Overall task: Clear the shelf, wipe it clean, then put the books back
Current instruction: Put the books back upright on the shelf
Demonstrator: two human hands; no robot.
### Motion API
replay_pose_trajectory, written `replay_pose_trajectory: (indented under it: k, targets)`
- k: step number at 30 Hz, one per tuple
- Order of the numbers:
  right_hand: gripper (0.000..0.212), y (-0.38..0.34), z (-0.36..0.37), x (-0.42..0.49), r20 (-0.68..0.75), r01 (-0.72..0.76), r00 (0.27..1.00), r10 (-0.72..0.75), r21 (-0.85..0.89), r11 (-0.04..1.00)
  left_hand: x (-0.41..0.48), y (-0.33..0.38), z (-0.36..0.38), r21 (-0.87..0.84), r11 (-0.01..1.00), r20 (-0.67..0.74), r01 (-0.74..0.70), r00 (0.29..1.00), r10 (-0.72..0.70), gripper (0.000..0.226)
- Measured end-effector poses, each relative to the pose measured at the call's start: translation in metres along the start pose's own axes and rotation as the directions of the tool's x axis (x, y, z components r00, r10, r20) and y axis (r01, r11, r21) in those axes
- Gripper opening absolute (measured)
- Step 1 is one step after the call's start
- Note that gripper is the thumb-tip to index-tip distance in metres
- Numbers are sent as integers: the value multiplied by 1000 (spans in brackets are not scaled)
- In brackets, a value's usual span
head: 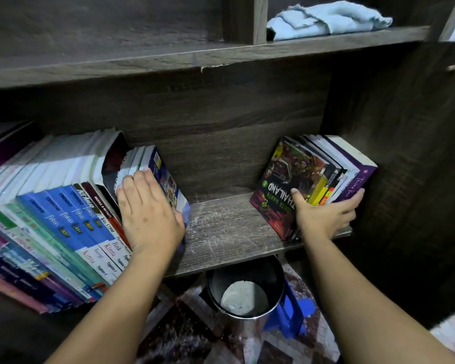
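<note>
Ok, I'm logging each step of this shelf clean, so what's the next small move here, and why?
Probably draw the small book stack off the shelf: the right hand grips it, the left hand only rests flat on the leaning books, and its bare board looks dusty, with the blue cloth lying above.

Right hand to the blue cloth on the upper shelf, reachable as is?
Probably not yet: the right hand grips the small book stack. The blue cloth lies on the upper shelf, nothing in front, so likely yes once freed.
</note>
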State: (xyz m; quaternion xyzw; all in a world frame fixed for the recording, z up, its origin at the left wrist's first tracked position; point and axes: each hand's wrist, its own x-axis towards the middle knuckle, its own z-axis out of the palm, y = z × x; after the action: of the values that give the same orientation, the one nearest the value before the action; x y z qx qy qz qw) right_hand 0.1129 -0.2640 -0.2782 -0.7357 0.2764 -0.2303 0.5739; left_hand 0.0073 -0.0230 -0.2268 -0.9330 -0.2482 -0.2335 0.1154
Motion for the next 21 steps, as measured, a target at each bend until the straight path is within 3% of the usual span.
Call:
replay_pose_trajectory:
  k: [2, 4, 7, 10, 12, 15, 17, 21]
  targets:
    - [127, -1, 0, -3, -67, 127, 989, -134, -101, 987, 0, -2, 1, 6, 1000, -5, -8, 1000, 8, 98]
    - [120, -4, -2, -1, -121, 325, 923, -365, -264, 908, 0, -3, 2, 1, 1000, -15, -13, 1000, 13, 99]
    - [109, -15, -4, 5, 30, 608, 714, -699, -522, 598, 0, -4, 2, -10, 1000, -14, -10, 1000, 10, 100]
    - [88, -26, 4, 1, 243, 717, 561, -792, -620, 318, 0, -4, 1, -2, 1000, -3, -10, 1000, 10, 100]
    - [74, -30, 7, -9, 414, 741, 502, -759, -659, 131, 0, -4, 1, -3, 1000, -7, -13, 1000, 13, 98]
    - [62, -22, 8, -20, 812, 812, 408, -417, -532, -242, 0, -5, 1, -4, 1000, -14, -20, 1000, 20, 97]
    - [54, -15, 3, -18, 901, 803, 381, -206, -433, -410, 0, -6, 1, -2, 1000, -12, -21, 1000, 21, 97]
    - [56, -14, -2, -10, 929, 743, 371, -15, -306, -595, 0, -6, 2, 3, 1000, -9, -26, 1000, 26, 97]
